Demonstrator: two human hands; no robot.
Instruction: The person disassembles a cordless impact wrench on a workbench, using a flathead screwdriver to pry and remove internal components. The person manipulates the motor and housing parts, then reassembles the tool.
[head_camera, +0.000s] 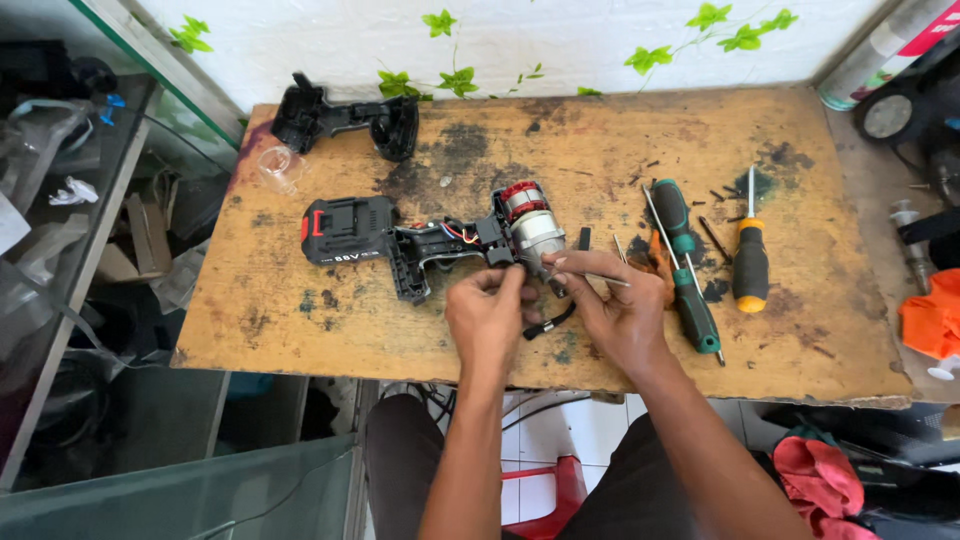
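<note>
Head view is showing the left hand (487, 312) pinching the opened drill (440, 240) mid-table while the right hand (612, 305) is pinching a thin tool (603, 279), best guided slowly, drill steadied.

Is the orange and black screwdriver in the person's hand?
No, the orange and black screwdriver lies on the wooden table, apart from the right hand, which pinches a thin metal tool.

drill shell (430, 250) matt black plastic | motor (535, 232) shiny metal | table (600, 140) rough stained wood
</note>
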